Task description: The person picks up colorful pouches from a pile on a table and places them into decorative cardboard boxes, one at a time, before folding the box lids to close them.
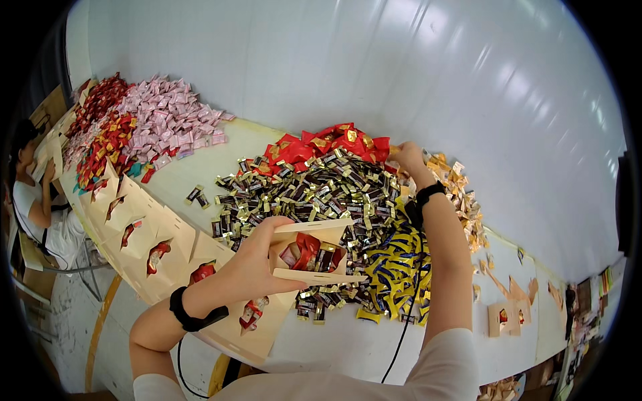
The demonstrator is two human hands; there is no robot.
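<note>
My left hand [256, 255] holds an open cream cardboard box [313, 277] by its sides. Inside it lie a red packet [307, 250] and dark, gold-ended wrapped bars [327, 258]. My right hand [410, 156] reaches to the far side of the table, between a heap of large red packets [346, 143] and a pile of orange-and-white wrapped sweets [454, 183]. Its fingertips are partly hidden, so whether they grip a wrapper is unclear. Below both hands spreads a mound of dark, gold-ended bars [321, 188]. Yellow-and-blue wrapped sweets [398, 270] lie beside my right forearm.
Filled cream boxes [173, 235] line the table's left edge. Pink packets [168, 113] and red packets [103, 103] are heaped at the far left, where another person [35, 200] sits. Small boxes [501, 321] stand at the right. A black cable [414, 306] hangs by my right arm.
</note>
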